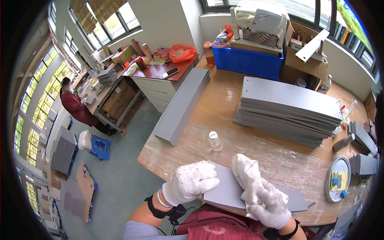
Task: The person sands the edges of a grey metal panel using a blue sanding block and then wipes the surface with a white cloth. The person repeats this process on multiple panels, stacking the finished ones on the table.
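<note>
Both my hands wear white knit gloves. My left hand (190, 182) grips the left end of a flat grey metal panel (228, 190) lying at the near edge of the wooden workbench (240, 120). My right hand (260, 192) lies across the panel's top with a white cloth bunched under the fingers. The panel's right end sticks out past my right hand. A small clear plastic bottle (215, 141) stands on the bench just beyond my hands.
A tall stack of grey panels (290, 108) fills the bench's middle right, and a long grey stack (182, 106) runs along its left edge. A round tin lid (338, 178) lies at right. A blue crate (248, 62) sits behind. Another person (76, 108) works at a far-left table.
</note>
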A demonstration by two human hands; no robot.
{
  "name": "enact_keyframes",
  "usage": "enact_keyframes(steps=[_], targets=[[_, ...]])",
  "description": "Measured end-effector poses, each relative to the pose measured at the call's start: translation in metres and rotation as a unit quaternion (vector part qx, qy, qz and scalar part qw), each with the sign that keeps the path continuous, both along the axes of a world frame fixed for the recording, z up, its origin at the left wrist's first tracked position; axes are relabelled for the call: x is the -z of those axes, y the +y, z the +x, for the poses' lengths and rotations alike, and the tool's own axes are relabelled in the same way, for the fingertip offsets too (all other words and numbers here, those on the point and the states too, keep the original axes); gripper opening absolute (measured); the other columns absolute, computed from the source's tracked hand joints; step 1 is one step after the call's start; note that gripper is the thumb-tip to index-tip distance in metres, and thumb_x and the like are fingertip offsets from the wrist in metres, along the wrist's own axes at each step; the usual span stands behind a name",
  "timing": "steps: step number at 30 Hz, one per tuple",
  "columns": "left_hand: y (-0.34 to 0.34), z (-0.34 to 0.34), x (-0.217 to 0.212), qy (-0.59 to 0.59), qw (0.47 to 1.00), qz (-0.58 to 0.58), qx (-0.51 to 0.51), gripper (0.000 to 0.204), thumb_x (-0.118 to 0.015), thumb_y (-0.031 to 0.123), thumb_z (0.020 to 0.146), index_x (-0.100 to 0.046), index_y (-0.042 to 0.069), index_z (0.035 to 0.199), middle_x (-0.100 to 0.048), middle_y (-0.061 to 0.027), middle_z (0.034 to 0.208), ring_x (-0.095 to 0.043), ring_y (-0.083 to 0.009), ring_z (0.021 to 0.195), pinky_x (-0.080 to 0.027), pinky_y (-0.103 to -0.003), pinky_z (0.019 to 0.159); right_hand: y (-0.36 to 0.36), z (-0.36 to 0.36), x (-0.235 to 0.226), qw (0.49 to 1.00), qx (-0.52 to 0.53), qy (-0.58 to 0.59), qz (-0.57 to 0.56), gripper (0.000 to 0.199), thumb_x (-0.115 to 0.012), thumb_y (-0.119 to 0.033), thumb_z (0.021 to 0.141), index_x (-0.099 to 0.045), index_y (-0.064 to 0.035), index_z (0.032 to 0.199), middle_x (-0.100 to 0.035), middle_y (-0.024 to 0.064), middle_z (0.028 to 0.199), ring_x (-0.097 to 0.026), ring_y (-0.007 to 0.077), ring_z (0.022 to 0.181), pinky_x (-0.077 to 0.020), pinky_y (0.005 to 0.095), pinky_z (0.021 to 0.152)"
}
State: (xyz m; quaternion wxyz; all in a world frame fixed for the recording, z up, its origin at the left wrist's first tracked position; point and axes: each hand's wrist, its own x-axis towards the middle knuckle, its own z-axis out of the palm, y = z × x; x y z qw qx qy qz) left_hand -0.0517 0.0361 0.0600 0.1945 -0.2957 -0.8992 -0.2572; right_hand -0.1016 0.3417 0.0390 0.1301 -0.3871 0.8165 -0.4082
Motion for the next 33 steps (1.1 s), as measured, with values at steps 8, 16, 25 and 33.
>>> enact_keyframes(steps=[8, 16, 25, 33], targets=[[-0.012, 0.012, 0.039, 0.03, 0.999, 0.002, -0.041, 0.035, -0.07, 0.005, 0.065, -0.066, 0.013, 0.099, -0.068, -0.0067, 0.102, -0.07, -0.0328, 0.1, -0.06, -0.039, 0.079, 0.098, 0.001, 0.152, 0.95, 0.277, 0.008, 0.142, 0.053, -0.055, -0.02, 0.094, -0.049, -0.0128, 0.146, -0.054, 0.0214, 0.141, -0.054, 0.0409, 0.125, -0.0444, 0.0469, 0.103], [-0.006, 0.015, 0.046, 0.042, 0.994, 0.034, -0.097, 0.031, -0.072, 0.003, 0.07, -0.066, 0.013, 0.098, -0.069, -0.0072, 0.1, -0.07, -0.0329, 0.101, -0.058, -0.039, 0.08, 0.189, -0.074, 0.162, 0.865, 0.375, 0.113, 0.312, 0.049, -0.07, -0.027, 0.085, -0.061, -0.0157, 0.132, -0.053, 0.0186, 0.141, -0.056, 0.0417, 0.122, -0.0468, 0.0459, 0.102], [-0.009, 0.021, 0.041, -0.07, 0.983, 0.128, -0.108, 0.027, -0.068, -0.008, 0.074, -0.068, 0.011, 0.093, -0.071, -0.0103, 0.099, -0.07, -0.0319, 0.102, -0.053, -0.043, 0.097, 0.094, 0.013, 0.037, 0.962, -0.051, 0.099, 0.248, 0.072, -0.082, -0.048, 0.068, -0.066, -0.0084, 0.125, -0.063, 0.0249, 0.127, -0.061, 0.0404, 0.117, -0.049, 0.0464, 0.099], [-0.001, -0.014, 0.009, -0.122, 0.891, 0.426, -0.097, 0.025, -0.074, -0.007, 0.079, -0.068, 0.007, 0.099, -0.068, -0.0038, 0.095, -0.066, -0.0167, 0.091, -0.055, -0.031, 0.084, 0.13, 0.008, 0.098, 0.972, 0.229, 0.0, 0.052, 0.032, -0.082, -0.01, 0.068, -0.076, -0.0066, 0.1, -0.074, 0.0121, 0.086, -0.072, 0.0243, 0.078, -0.056, 0.035, 0.073]])
